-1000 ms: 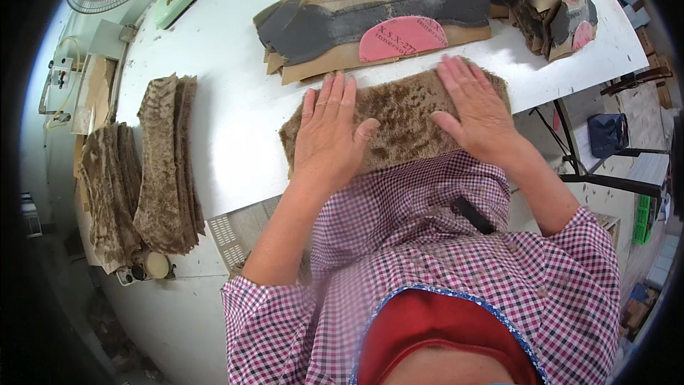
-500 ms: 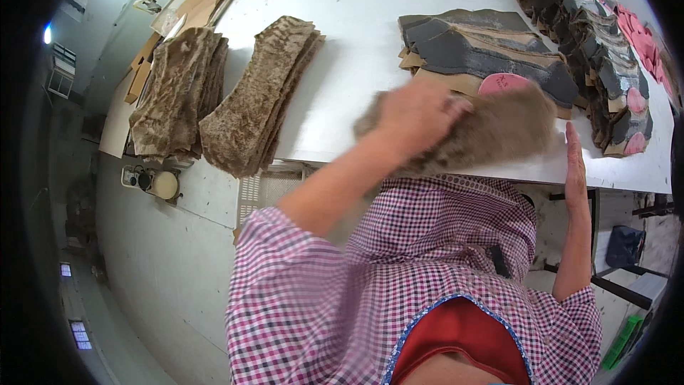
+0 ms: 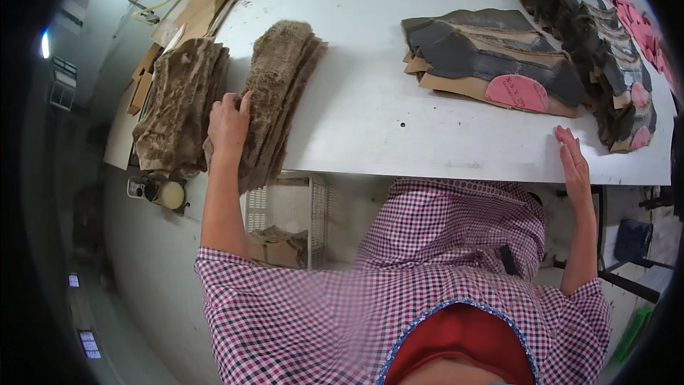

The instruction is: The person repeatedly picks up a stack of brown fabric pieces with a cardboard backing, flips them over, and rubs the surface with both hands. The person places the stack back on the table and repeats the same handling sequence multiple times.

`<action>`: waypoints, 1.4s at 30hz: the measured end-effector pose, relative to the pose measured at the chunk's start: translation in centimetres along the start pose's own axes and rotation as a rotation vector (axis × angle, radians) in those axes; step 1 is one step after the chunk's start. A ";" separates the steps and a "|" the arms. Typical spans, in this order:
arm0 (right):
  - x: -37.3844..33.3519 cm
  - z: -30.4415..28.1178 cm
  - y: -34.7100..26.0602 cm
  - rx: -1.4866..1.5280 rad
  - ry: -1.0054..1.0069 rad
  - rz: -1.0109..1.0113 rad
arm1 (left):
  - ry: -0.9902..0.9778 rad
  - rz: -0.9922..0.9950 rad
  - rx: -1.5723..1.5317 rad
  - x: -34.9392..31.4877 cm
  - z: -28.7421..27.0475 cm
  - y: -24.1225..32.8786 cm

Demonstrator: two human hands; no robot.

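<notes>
On the left of the white table (image 3: 356, 139), the left hand (image 3: 229, 126) is bending its fingers against the brown furry stack (image 3: 276, 75), whether gripping I cannot tell; a light touch would likely be keeping its layers aligned. The right hand (image 3: 573, 160) is resting open by the white table's near edge, rightward. The stack is seemingly overhanging that edge, with white surface giving sideways room toward the dark-grey pieces (image 3: 459, 50).

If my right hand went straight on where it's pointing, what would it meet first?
Your right hand would probably meet the stacked dark-grey, tan-edged pieces with a pink half-round patch, though the hand's height is unclear.
</notes>
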State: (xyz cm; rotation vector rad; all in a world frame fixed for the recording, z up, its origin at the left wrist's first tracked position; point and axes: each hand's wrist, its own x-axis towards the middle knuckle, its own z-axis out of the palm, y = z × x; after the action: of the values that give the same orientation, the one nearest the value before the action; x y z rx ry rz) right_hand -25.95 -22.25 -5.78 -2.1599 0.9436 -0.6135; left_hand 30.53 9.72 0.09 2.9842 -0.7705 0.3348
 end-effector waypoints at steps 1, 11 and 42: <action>0.0 0.0 0.0 0.014 0.005 0.003 | 0.078 0.038 0.038 -0.4 -0.7 0.7; 3.0 2.2 -8.1 0.291 0.101 0.018 | -0.072 0.712 -0.850 -5.3 -2.7 21.0; 3.4 1.6 -7.7 0.820 0.068 0.242 | 0.007 1.157 -1.045 -8.2 3.0 32.2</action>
State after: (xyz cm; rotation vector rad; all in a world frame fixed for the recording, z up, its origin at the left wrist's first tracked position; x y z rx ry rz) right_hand -19.36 -20.40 -0.56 -1.2865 0.7816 -0.7837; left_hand 8.60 -14.85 -5.10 1.3698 -1.8349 -0.0663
